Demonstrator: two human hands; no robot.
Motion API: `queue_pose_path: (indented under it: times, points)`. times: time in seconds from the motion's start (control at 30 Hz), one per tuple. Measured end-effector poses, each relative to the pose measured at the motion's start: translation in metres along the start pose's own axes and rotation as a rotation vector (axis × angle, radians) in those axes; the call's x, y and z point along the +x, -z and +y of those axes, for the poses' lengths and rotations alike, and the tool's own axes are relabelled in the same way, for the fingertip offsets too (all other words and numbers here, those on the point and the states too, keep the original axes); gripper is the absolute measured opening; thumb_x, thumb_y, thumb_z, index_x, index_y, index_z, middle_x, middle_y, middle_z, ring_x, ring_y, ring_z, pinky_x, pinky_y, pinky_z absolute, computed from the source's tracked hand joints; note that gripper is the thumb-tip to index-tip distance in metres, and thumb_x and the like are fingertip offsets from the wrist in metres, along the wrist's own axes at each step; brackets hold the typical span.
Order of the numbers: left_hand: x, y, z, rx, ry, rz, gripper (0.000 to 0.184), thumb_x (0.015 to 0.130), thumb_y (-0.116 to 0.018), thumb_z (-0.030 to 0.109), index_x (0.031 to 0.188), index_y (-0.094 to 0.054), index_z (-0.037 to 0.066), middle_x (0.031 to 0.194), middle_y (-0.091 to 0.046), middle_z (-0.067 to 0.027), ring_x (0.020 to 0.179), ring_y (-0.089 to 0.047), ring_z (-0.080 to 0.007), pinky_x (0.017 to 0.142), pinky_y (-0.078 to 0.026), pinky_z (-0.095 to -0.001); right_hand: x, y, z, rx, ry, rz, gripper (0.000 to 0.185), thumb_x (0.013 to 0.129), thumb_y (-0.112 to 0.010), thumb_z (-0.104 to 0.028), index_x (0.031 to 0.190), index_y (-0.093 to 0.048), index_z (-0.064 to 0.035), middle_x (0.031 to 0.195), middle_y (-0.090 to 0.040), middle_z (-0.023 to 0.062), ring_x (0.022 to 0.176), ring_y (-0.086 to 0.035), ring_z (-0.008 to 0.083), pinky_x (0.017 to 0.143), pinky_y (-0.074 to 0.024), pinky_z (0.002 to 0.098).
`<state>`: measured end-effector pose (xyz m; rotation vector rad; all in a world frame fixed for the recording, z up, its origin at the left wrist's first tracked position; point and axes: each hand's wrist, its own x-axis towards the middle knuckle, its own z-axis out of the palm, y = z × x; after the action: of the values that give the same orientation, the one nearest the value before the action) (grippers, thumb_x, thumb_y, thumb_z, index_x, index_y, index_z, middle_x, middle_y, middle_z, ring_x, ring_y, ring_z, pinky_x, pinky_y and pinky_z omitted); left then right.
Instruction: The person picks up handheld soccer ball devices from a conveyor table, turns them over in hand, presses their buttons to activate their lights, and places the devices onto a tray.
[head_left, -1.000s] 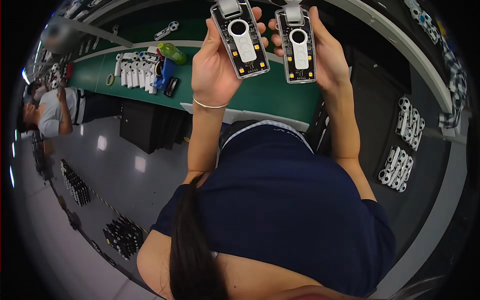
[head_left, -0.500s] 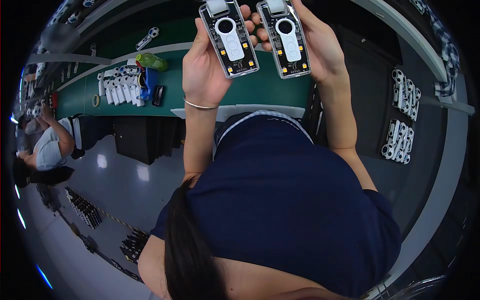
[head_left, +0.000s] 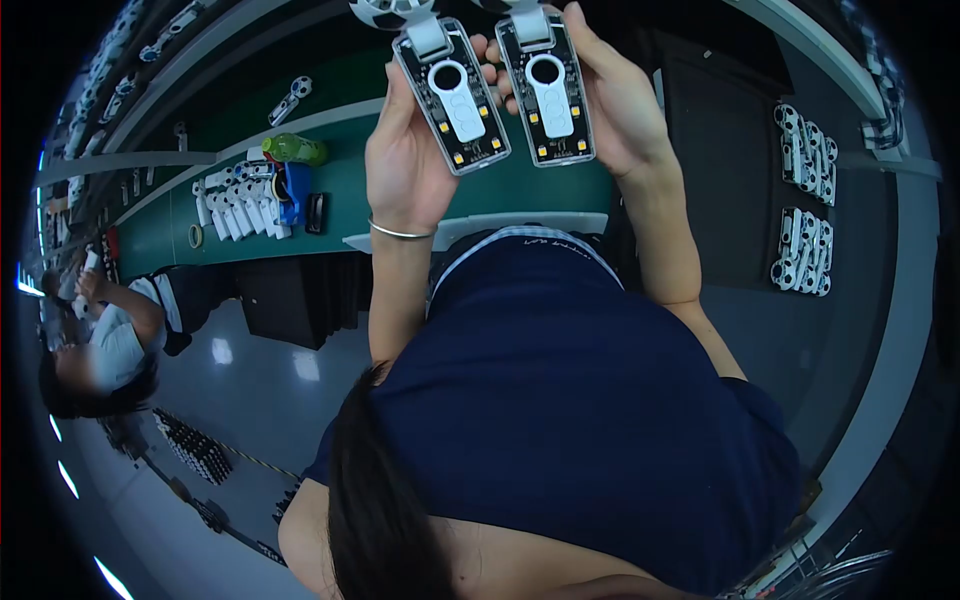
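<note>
My left hand (head_left: 408, 160) is closed around a handheld device (head_left: 462, 118) with a clear case, a black circuit board, small yellow squares and a white button panel. A white hinge piece joins its top to a black-and-white football-patterned head, cut off by the upper frame edge. In my right hand (head_left: 630, 115) is a matching handheld device (head_left: 552, 112), gripped along its right side and back. Both stand side by side above the green workbench (head_left: 480, 190), board faces towards me, with a narrow gap between them. Some fingers are hidden behind the cases.
On the bench's left lie several white devices (head_left: 242, 205), a blue holder (head_left: 294, 195), a green bottle (head_left: 295, 149), a tape roll (head_left: 195, 236) and a black item (head_left: 316, 213). Football-patterned devices (head_left: 805, 155) lie in groups at right. Another person (head_left: 125, 335) works at far left.
Both devices have come slightly lower and left in view, showing more of their hinge pieces and the football-patterned heads. The surroundings have shifted a little in view. Each hand keeps its hold.
</note>
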<state>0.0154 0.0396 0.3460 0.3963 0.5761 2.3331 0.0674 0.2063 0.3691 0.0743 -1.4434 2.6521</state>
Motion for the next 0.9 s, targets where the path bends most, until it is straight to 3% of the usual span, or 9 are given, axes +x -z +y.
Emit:
queue_pose_path:
  times: [0.1,0.2,0.53,0.67,0.73,0.77,0.83,0.87,0.9]
  points:
    - [-0.005,-0.021,-0.013,0.365,-0.255,0.123,0.046,0.099,-0.036,0.025,0.141,-0.02,0.015,0.129,-0.044,-0.0169,0.114,-0.05,-0.0273,0.098,-0.042,-0.0417,-0.005,-0.005,0.009,-0.055,0.157,0.076,0.049,0.095,-0.048,-0.027,0.137,-0.033,-0.0052,0.111,-0.055,0.0119,0.101,-0.054,0.0159,0.089,-0.0443,0.0312]
    - [-0.009,-0.027,-0.022,0.441,-0.349,0.224,0.069,0.088,-0.058,0.006,0.141,-0.013,0.012,0.123,-0.047,-0.0133,0.111,-0.048,-0.0199,0.095,-0.039,-0.0334,-0.013,-0.009,0.021,-0.191,0.342,0.106,0.07,0.085,-0.065,-0.017,0.142,-0.025,-0.0088,0.113,-0.052,0.0097,0.107,-0.05,0.0162,0.094,-0.04,0.0311]
    - [-0.011,-0.017,-0.05,0.661,-0.44,0.162,0.075,0.08,-0.069,0.008,0.136,-0.02,0.01,0.127,-0.042,-0.0116,0.117,-0.042,-0.0215,0.098,-0.034,-0.0364,-0.036,0.005,0.026,-0.261,0.451,0.187,0.075,0.082,-0.067,-0.017,0.142,-0.023,-0.0079,0.12,-0.049,0.0123,0.11,-0.049,0.0201,0.094,-0.0415,0.0333]
    - [-0.011,-0.019,-0.056,0.667,-0.363,0.111,0.069,0.083,-0.065,0.01,0.136,-0.021,0.01,0.131,-0.04,-0.0124,0.121,-0.039,-0.0222,0.1,-0.032,-0.0364,-0.046,0.019,0.025,-0.197,0.391,0.228,0.067,0.086,-0.063,-0.021,0.14,-0.027,-0.0063,0.124,-0.048,0.0136,0.112,-0.048,0.02,0.095,-0.0405,0.0348]
    - [-0.01,-0.015,-0.052,0.515,-0.15,0.077,0.048,0.093,-0.048,0.014,0.133,-0.022,0.01,0.122,-0.048,-0.0167,0.113,-0.049,-0.0253,0.095,-0.039,-0.0348,-0.052,0.032,0.027,0.09,0.26,0.152,0.056,0.09,-0.055,-0.023,0.137,-0.031,-0.0043,0.121,-0.05,0.014,0.109,-0.051,0.0205,0.093,-0.0417,0.0345]
    - [-0.01,-0.013,-0.048,0.515,-0.14,0.083,0.048,0.093,-0.048,0.014,0.133,-0.022,0.01,0.122,-0.048,-0.0167,0.113,-0.049,-0.0253,0.095,-0.039,-0.0348,-0.06,0.038,0.025,0.207,0.181,0.08,0.048,0.096,-0.04,-0.029,0.134,-0.032,-0.0003,0.116,-0.053,0.0147,0.098,-0.057,0.0217,0.088,-0.0454,0.0337]
    - [-0.008,-0.009,-0.042,0.218,0.23,-0.022,0.043,0.097,-0.023,0.026,0.128,-0.034,-0.002,0.108,-0.055,-0.0193,0.083,-0.058,-0.0253,0.076,-0.049,-0.0345,-0.064,0.048,0.023,0.478,0.031,-0.092,0.052,0.099,-0.024,-0.034,0.135,-0.029,0.0029,0.104,-0.055,0.0142,0.08,-0.059,0.0214,0.076,-0.0482,0.0321]
    - [-0.007,-0.004,-0.045,0.069,0.263,-0.097,0.046,0.098,-0.019,0.027,0.127,-0.038,-0.002,0.106,-0.056,-0.0179,0.079,-0.056,-0.0228,0.07,-0.049,-0.0339,-0.068,0.047,0.024,0.644,0.044,-0.149,0.058,0.099,-0.014,-0.037,0.137,-0.025,0.0054,0.094,-0.054,0.0127,0.069,-0.054,0.0196,0.066,-0.0471,0.031]
    - [-0.008,-0.006,-0.048,0.069,0.266,-0.095,0.046,0.098,-0.019,0.027,0.127,-0.038,-0.002,0.106,-0.056,-0.0179,0.079,-0.056,-0.0228,0.07,-0.049,-0.0339,-0.07,0.051,0.027,0.739,0.04,-0.217,0.057,0.099,-0.014,-0.036,0.137,-0.024,0.0052,0.092,-0.053,0.0124,0.067,-0.053,0.0193,0.064,-0.0463,0.0307]
